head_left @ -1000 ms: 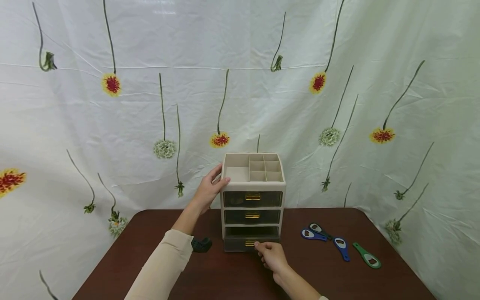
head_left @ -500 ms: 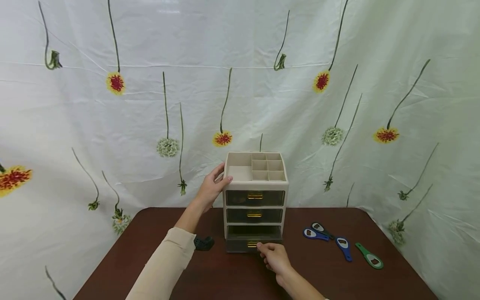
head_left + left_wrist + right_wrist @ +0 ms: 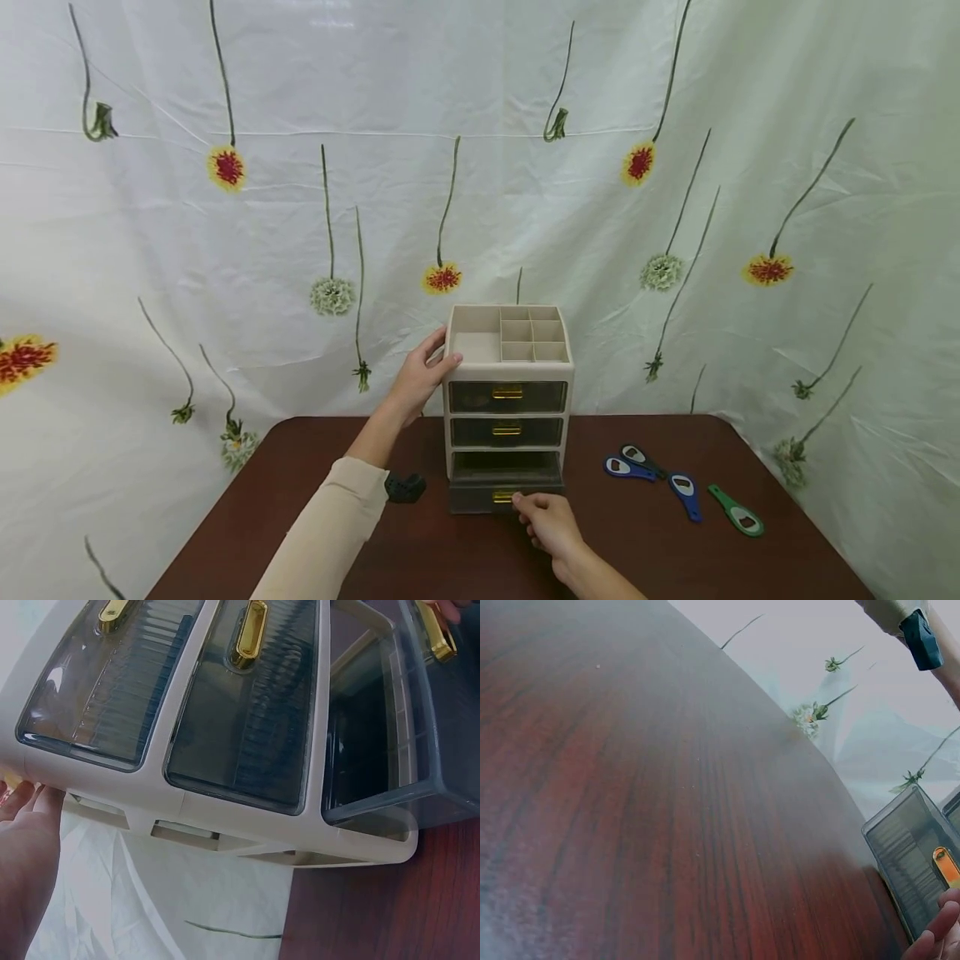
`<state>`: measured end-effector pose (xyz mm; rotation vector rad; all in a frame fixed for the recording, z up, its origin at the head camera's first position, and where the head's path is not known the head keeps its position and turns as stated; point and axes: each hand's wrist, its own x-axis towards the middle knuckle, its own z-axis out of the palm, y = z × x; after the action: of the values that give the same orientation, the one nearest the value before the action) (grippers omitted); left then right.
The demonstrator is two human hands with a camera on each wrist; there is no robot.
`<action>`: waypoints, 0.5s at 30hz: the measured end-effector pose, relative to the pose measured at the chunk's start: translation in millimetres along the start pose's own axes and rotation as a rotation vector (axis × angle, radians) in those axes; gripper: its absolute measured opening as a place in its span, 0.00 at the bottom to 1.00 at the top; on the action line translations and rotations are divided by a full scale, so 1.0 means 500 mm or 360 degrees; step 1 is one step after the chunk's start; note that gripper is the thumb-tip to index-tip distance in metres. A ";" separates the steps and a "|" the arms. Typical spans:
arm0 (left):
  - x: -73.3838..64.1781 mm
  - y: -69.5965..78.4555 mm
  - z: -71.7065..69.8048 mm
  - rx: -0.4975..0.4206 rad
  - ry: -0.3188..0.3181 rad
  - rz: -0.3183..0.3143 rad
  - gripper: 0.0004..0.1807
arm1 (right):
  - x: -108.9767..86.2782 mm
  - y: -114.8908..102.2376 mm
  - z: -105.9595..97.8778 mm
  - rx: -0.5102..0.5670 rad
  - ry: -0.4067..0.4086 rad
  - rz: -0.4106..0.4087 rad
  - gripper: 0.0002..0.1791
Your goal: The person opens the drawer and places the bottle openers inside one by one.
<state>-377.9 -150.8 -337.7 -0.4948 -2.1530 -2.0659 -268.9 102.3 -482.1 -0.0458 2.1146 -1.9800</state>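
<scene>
From where I sit, this looks like a screened-off tabletop corner, more a staged set than a furnished room. A pale cloth (image 3: 480, 92) fills the whole background, running down behind the dark reddish-brown table (image 3: 427, 554). It is fabric, not wall: I see sagging folds and straight crease lines. Its printed flowers (image 3: 227, 168) hang head-down from their stems. A bright glare near the top tells me the place is lit. The beige drawer organizer (image 3: 510, 372) and scattered bottle openers (image 3: 684, 497) are ordinary household goods, but I cannot tell whether home or office lies beyond the cloth.
</scene>
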 end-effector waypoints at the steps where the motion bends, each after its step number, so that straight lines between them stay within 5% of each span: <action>1: 0.000 0.001 0.000 0.0006 0.0007 -0.0008 0.42 | -0.002 -0.001 0.000 -0.0001 -0.0001 0.0002 0.17; 15: 0.004 0.002 -0.002 -0.0001 0.0000 -0.0023 0.41 | -0.018 -0.003 -0.003 -0.0015 -0.0012 0.0031 0.19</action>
<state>-379.6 -151.4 -336.1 -0.4808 -2.1625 -2.0743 -260.6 105.3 -479.0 -0.0340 2.1120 -1.9556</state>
